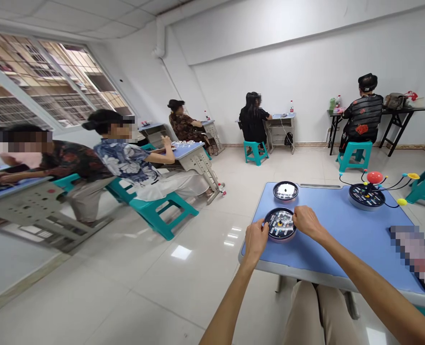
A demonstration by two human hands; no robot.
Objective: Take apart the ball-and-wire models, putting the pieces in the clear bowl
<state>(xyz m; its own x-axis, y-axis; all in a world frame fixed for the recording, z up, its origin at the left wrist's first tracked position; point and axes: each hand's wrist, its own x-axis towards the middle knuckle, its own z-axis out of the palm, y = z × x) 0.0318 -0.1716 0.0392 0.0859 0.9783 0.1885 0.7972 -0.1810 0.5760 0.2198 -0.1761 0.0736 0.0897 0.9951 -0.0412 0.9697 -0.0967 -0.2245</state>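
One round black game tray (280, 224), seemingly pink-rimmed.

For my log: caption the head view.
Left hand and right hand hold a round dark tray on a blue desk near a red-topped round toy.

White walls (288, 57), glossy pale tile floor (100, 292), large barred window (43, 81) — teal stools (255, 152), small blue-topped desks (280, 129)
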